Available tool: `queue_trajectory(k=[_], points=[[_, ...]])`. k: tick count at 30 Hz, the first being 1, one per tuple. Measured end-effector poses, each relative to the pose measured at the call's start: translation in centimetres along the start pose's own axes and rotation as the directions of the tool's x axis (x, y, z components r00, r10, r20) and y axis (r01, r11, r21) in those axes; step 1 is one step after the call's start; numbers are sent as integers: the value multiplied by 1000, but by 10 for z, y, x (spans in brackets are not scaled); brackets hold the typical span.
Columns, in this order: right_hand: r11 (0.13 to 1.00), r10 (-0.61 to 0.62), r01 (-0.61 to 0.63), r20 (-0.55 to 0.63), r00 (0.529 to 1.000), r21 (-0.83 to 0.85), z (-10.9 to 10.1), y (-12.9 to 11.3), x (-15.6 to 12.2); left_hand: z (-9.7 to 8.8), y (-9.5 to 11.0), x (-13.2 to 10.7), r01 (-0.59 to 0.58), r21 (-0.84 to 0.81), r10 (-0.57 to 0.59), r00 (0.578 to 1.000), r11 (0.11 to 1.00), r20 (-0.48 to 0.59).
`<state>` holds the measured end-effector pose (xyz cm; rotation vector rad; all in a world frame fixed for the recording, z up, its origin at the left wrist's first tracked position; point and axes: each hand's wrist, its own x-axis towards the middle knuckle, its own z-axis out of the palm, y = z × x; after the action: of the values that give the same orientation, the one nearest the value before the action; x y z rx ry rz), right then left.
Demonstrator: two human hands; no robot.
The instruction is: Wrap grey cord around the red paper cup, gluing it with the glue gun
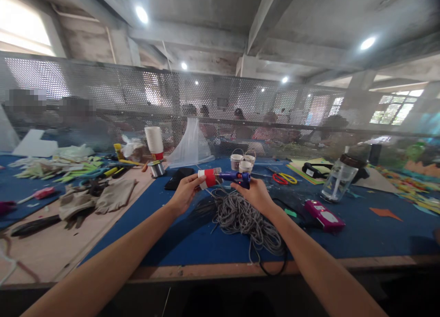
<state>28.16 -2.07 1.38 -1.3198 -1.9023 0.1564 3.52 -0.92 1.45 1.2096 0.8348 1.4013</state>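
Observation:
My left hand point(187, 191) grips a red-and-white paper cup point(208, 178), tipped on its side with one end toward the right. In my right hand point(256, 193) is a blue hot glue gun point(237, 177), its nozzle pointing left at the cup's end. Whether the nozzle touches the cup I cannot tell. Below both hands lies a tangled heap of grey cord point(240, 216) on the blue table top point(151, 243). Just beyond the glue gun stand several small white cups point(245, 165) with thin handles.
Stacked paper cups point(154, 140) stand behind a wire spool point(157, 169) and a black phone point(178, 178). To the right are scissors point(284, 178), a glass bottle point(338, 179) and a magenta box point(324, 215). Gloves point(115, 195) lie left. A perforated metal screen point(220, 101) rises behind.

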Motion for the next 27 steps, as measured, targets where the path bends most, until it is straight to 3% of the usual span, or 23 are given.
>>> queue_trajectory(k=[6, 11, 15, 20, 27], points=[[934, 104, -119, 62, 993, 336, -5, -3, 2, -2, -4, 2, 27, -18, -27, 1000, 999, -3], [852, 88, -163, 169, 982, 497, -7, 2, 7, -3, -3, 2, 87, -72, -88, 996, 994, -4], [786, 175, -224, 140, 975, 576, -7, 10, 13, -5, -5, 3, 96, -81, -94, 995, 992, 29], [837, 349, -326, 30, 936, 440, -11, 34, 19, -8, -9, 6, 76, -66, -72, 996, 995, 54], [897, 437, -440, 71, 896, 33, -10, 80, 24, -7, -10, 5, 81, -62, -78, 995, 995, 55]])
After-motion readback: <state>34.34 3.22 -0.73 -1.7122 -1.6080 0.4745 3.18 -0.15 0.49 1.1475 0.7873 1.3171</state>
